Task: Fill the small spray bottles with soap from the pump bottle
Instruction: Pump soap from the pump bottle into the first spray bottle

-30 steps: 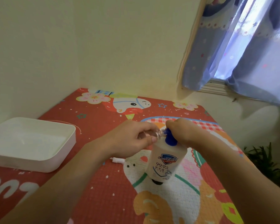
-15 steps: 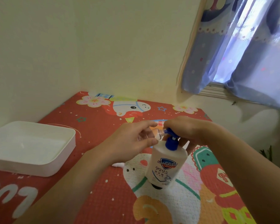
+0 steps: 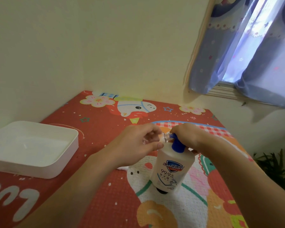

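Now left hand (image 3: 136, 145) clamped on spray bottle (image 3: 165, 138), right hand (image 3: 187, 136) on pump bottle (image 3: 172, 170) head

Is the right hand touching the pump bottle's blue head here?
Touching. The head view shows the right hand lying over the top of the pump bottle's blue head, covering it with no gap between them.

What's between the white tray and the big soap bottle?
In the head view, the left hand and its forearm lie between the white tray and the pump bottle, over the red cartoon mat.
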{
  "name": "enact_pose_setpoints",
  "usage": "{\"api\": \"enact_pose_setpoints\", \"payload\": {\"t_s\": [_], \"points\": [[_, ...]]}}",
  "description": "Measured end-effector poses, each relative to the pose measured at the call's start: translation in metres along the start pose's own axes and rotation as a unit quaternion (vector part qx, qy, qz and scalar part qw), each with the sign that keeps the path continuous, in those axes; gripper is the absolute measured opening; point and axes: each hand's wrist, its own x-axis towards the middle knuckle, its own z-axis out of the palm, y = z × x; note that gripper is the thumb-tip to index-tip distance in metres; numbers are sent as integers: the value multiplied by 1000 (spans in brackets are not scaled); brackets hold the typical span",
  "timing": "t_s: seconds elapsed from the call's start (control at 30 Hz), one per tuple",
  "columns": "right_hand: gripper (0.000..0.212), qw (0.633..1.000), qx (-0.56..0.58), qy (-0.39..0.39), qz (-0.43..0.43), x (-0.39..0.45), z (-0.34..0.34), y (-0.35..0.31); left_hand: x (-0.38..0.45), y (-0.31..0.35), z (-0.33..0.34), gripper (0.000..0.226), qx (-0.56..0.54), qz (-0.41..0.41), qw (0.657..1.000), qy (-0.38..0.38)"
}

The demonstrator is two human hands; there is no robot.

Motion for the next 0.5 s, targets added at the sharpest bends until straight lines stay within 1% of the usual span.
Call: {"api": "enact_pose_setpoints", "payload": {"t_s": [0.07,0.17,0.2,0.27,0.37,0.43,0.5], "points": [[13,998,29,-37,28,-3,-4,-1,0,0,1,31,2,-1,1000,3],[39,987,109,-96,63,-11,-17,1,0,2,1,31,0,5,1000,27],[45,985,115,-113,67,-11,-22,2,1,2,0,31,2,9,999,37],[52,980,115,-146,70,-11,-28,2,1,4,-1,32,15,16,999,44],[53,978,128,-151,72,-7,-29,5,2,5,-3,35,24,21,999,38],[49,981,121,-132,71,-7,-24,4,2,6,-3,36,26,24,999,38],[41,987,108,-104,61,-8,-20,3,2,6,-2,36,26,23,999,38]]}}
